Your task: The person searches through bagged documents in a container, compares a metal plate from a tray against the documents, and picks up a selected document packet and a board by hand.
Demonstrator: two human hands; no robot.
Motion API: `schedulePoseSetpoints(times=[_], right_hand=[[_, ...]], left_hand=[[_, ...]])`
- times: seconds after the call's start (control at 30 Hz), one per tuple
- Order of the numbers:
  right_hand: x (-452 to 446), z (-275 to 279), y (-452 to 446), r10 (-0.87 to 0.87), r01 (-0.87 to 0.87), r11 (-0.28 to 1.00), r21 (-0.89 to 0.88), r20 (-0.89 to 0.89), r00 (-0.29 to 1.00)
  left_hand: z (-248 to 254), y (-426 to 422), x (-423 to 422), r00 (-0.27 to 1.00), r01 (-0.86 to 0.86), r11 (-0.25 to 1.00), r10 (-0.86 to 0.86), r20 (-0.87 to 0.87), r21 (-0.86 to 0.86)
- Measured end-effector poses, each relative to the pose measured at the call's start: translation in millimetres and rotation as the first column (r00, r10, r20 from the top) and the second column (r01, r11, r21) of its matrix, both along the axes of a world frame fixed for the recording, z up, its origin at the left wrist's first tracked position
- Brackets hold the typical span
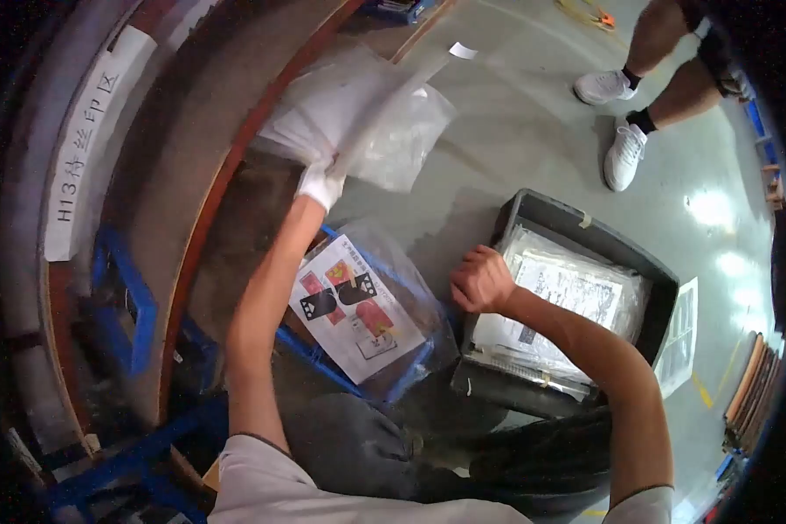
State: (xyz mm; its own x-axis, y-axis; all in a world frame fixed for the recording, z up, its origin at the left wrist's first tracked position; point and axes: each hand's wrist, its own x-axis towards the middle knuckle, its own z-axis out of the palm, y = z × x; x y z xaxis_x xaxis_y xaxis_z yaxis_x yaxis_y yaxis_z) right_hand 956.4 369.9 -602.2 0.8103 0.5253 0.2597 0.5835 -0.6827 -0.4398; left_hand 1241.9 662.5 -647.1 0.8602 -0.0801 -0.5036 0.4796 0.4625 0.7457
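Note:
My left hand (pixel 321 185), in a white glove, is closed around the gathered end of some clear plastic bags (pixel 393 131), which fan out beyond it and look blurred. Below that hand, a printed sheet (pixel 358 310) with black and red pictures lies with clear plastic on a blue crate (pixel 402 384). My bare right hand (pixel 482 279) is curled into a fist over the left side of a black bin (pixel 533 397); nothing shows sticking out of it. Inside the bin are plastic-wrapped papers (pixel 568 293), partly covered by my right forearm.
Wooden-edged shelving (pixel 205 227) curves along the left, bearing a white label strip (pixel 96 144). A blue frame (pixel 135 306) stands there. Another person's white shoes (pixel 624 157) are on the floor at the upper right. A paper (pixel 677 341) lies beside the bin; stacked boards (pixel 751 393) stand far right.

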Motion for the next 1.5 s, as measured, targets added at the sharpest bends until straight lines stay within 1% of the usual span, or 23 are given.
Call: schedulePoseSetpoints(times=[0.03, 0.1, 0.17, 0.2, 0.27, 0.3, 0.33, 0.37, 0.4, 0.47, 0.5, 0.57, 0.63, 0.8, 0.9, 1.03, 1.07, 1.1, 1.17, 1.23, 1.27, 1.43, 1.5], right_hand=[[-1, 2, -2, -0.011, 0.011, 1.000, -0.009, 0.007, 1.000], [-3, 8, -8, -0.045, 0.044, 0.999, -0.021, -0.075, 0.996], [3, 13, -15, -0.129, 0.264, 0.946, 0.187, -0.531, 0.837], [8, 22, -29, -0.060, 0.407, 0.834, 0.373, -0.673, 0.737], [4, 47, -85, 0.184, 0.671, 0.464, 0.578, -0.804, 0.565], [-8, 41, -108, -0.028, 0.632, 0.488, 0.602, -0.713, 0.700], [-20, 82, -117, 0.072, 0.783, 0.246, 0.572, -0.816, 0.574], [-28, 125, -124, 0.206, 0.888, 0.004, 0.459, -0.870, 0.449], [-35, 114, -143, 0.188, 0.897, -0.018, 0.442, -0.879, 0.437], [-60, 92, -175, 0.407, 0.874, 0.112, 0.473, -0.824, 0.394], [-82, 87, -172, 0.114, 0.855, 0.253, 0.453, -0.891, 0.439], [-113, 81, -166, -0.235, 0.806, 0.534, 0.256, -0.870, 0.433], [-113, 64, -156, -0.208, 0.809, 0.544, 0.223, -0.898, 0.388], [-132, 21, -164, -0.158, 0.797, 0.586, 0.148, -0.944, 0.291], [-137, 20, -164, -0.111, 0.811, 0.561, 0.164, -0.956, 0.270], [-134, 23, -172, -0.153, 0.765, 0.641, 0.055, -0.968, 0.198], [-138, 19, -180, -0.273, 0.727, 0.686, 0.018, -0.920, 0.281], [-147, -4, -193, -0.412, 0.705, 0.708, 0.043, -0.786, 0.461], [-151, -1, -222, -0.246, 0.898, 0.418, 0.134, -0.935, 0.254], [-157, 19, -226, -0.103, 0.951, 0.105, 0.291, -0.948, 0.301], [-164, 22, -238, 0.008, 0.954, 0.068, 0.292, -0.956, 0.292], [-190, 15, -248, 0.194, 0.983, -0.040, 0.178, -0.964, 0.182], [-199, -7, -261, 0.284, 0.966, -0.141, 0.218, -0.926, 0.250]], left_hand=[[9, 1, -21, 1.000, 0.026, 0.998, -0.026, 0.000, -0.055], [23, 14, -72, 0.961, 0.253, 0.966, -0.257, 0.106, 0.049], [57, 11, -127, 0.963, 0.213, 0.938, -0.249, -0.105, -0.274], [95, 1, -162, 0.938, 0.274, 0.942, -0.307, -0.162, -0.193], [97, -1, -214, 0.965, 0.219, 0.970, -0.231, -0.124, -0.101], [86, 3, -235, 0.970, 0.233, 0.972, -0.235, -0.065, -0.039], [94, -4, -260, 0.963, 0.251, 0.967, -0.255, -0.087, -0.046], [111, -15, -285, 0.956, 0.289, 0.952, -0.292, 0.010, 0.099], [118, -29, -302, 0.929, 0.318, 0.916, -0.353, 0.112, 0.244], [101, -46, -338, 0.931, 0.350, 0.918, -0.363, 0.043, 0.189], [92, -54, -355, 0.934, 0.353, 0.924, -0.356, -0.009, 0.149], [76, -64, -373, 0.914, 0.406, 0.906, -0.399, -0.078, 0.124], [75, -50, -372, 0.854, 0.515, 0.834, -0.478, -0.206, 0.199], [42, -37, -386, 0.876, 0.454, 0.887, -0.424, -0.231, 0.091], [55, -42, -387, 0.858, 0.473, 0.879, -0.441, -0.264, 0.069], [38, -47, -386, 0.851, 0.518, 0.828, -0.474, -0.228, 0.212], [36, -46, -385, 0.855, 0.512, 0.840, -0.479, -0.199, 0.177], [34, -43, -385, 0.859, 0.506, 0.844, -0.473, -0.197, 0.180], [40, -44, -385, 0.861, 0.503, 0.851, -0.479, -0.171, 0.153], [39, -43, -386, 0.861, 0.507, 0.838, -0.480, -0.169, 0.203], [40, -42, -387, 0.855, 0.518, 0.819, -0.491, -0.166, 0.247], [47, -37, -385, 0.821, 0.563, 0.804, -0.519, -0.237, 0.191], [50, -41, -381, 0.822, 0.554, 0.812, -0.497, -0.277, 0.185]])
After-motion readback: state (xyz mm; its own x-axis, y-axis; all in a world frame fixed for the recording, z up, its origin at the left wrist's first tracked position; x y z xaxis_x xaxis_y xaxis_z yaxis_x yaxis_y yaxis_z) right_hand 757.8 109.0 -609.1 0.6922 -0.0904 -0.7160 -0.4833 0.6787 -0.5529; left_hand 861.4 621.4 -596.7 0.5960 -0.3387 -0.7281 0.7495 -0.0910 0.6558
